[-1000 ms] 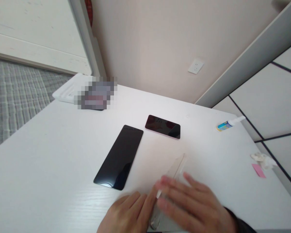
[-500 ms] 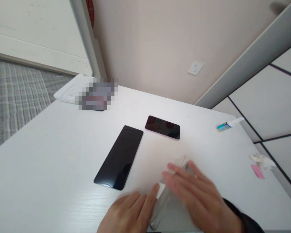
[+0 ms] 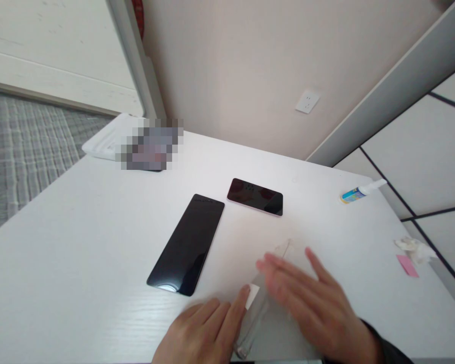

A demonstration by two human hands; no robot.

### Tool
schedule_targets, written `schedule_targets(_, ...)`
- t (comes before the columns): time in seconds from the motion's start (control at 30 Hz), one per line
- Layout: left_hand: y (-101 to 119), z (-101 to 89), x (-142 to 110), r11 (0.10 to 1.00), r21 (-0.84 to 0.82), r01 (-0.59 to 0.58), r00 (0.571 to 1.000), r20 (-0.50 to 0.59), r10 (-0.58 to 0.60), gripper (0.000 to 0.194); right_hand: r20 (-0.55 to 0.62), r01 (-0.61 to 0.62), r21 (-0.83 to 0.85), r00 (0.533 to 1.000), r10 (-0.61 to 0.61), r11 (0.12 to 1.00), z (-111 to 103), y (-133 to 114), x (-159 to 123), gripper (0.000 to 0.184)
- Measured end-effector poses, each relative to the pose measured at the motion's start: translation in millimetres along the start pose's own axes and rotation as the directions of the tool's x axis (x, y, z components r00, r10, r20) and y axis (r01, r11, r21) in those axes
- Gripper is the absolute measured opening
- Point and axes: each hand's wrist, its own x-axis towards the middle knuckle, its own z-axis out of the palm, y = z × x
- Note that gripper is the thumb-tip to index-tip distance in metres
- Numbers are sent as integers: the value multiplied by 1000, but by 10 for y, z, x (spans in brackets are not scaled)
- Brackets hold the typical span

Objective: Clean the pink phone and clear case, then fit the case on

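Clear film (image 3: 261, 309), surface's (image 3: 109, 227) near edge | left hand (image 3: 205, 331): fingertip at white tab (image 3: 252, 296), grip unclear | right hand (image 3: 309, 303): flat, grasping nothing, over film | risk: film skidding or creasing, should sideways pressure overcome that fingertip

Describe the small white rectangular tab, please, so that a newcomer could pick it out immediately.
On the white tabletop, find the person's bare left hand at the near edge. Its index fingertip touches the white tab. Solid white and straight-edged, it stands out from the clear plastic beside it.
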Motion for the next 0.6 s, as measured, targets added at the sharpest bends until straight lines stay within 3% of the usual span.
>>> schedule_targets(0.1,-1,22,-2,999,33,-8,1000,-2,8,55,5,-62,-49,998,63,997,1,55,-21,40)
schedule_targets(0.23,8,25,-7,999,-47,16,1000,-9,-17,45,45,93,-12,995,-92,996,-29,-72,4,34)
schedule_targets(0.37,9,38,-31,1000,26,-4,1000,-8,4,51,40,-34,-123,998,40,992,-34,-92,41,43)
schedule_targets(0.5,-13,67,-26,999,-38,-11,998,-61,9,44,-39,144,-71,988,-147,987,35,-154,54,38)
schedule_targets(0.6,-14,59,-2,1000,-17,-11,999,-34,10,47,-34,84,-62,996,-86,995,35,-116,67,41)
